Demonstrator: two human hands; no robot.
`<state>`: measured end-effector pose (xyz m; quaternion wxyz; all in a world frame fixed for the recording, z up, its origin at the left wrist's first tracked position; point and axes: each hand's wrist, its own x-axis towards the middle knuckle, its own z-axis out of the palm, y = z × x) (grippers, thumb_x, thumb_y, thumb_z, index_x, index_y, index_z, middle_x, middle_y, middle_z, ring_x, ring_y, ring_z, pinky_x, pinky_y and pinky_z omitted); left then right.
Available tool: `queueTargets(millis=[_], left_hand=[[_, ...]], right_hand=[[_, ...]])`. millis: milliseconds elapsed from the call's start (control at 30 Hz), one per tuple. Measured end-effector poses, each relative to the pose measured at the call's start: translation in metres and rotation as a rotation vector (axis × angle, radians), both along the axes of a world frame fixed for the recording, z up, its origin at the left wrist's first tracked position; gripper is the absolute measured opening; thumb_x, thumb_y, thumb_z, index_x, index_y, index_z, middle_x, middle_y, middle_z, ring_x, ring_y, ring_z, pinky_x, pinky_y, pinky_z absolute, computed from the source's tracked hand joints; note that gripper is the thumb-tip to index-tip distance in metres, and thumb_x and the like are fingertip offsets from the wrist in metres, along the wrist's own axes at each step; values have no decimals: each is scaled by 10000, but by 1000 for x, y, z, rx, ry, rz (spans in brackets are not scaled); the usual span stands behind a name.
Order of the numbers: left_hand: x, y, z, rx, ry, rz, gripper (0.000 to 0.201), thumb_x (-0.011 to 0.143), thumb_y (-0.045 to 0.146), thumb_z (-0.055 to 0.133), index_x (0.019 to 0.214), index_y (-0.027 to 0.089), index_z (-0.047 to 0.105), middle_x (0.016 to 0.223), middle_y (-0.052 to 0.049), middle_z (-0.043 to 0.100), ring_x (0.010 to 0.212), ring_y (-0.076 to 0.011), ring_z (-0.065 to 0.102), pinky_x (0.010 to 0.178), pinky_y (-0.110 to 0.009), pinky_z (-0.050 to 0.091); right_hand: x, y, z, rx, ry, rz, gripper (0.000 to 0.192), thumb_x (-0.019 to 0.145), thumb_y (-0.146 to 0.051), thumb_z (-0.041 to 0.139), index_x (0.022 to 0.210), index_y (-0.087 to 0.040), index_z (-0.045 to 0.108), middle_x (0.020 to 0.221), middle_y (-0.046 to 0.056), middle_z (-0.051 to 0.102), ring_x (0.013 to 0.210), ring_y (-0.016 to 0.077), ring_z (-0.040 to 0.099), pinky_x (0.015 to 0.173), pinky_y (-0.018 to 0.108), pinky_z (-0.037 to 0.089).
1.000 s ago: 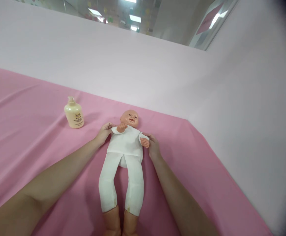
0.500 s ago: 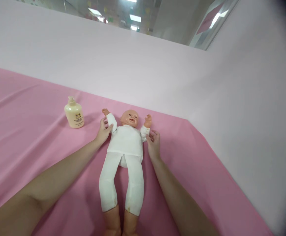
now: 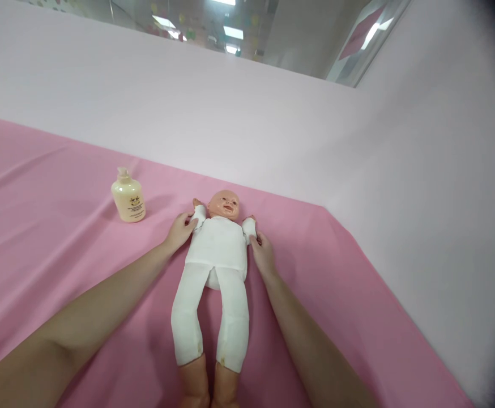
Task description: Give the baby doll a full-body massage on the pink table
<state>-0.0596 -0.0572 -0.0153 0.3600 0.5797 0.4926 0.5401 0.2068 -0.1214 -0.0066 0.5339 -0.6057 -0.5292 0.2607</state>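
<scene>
A baby doll [image 3: 217,255] in a white one-piece suit lies on its back on the pink cloth [image 3: 60,255], head away from me, bare feet at the bottom edge. My left hand [image 3: 179,231] grips the doll's arm on the left side at the sleeve. My right hand [image 3: 262,254] holds the doll's other arm at the sleeve. Both doll arms point up beside the head.
A cream pump bottle [image 3: 128,196] stands upright on the cloth to the left of the doll's head. A pale pink wall [image 3: 230,119] rises behind, and another closes the right side. The cloth's right edge runs diagonally along that wall.
The doll's arms went from folded on its chest to spread wide upward, then drew in closer beside the head. My hands stayed at its sleeves throughout.
</scene>
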Motion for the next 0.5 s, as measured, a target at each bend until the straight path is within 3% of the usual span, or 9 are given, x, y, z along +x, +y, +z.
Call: queueTargets(millis=[133,500], left_hand=[[1,-3,3,-33,-20,-64,234,791,348,625,940,189,710,961,-80,714,888,-241,632,826,-345,455],[0,0,0,-57,91,-52,356,841,405,523,1057,161,668,1087,-103,706,997,-257,638,897,-379,456]], right_hand=[[0,0,0,-5,-28,-6,277,788,-413,529,887,-183,648,882,30,666,792,197,564,725,300,399],[-1,-1,2,-28,-71,-9,234,790,-408,488,788,-197,589,749,0,592,690,176,493,646,286,340]])
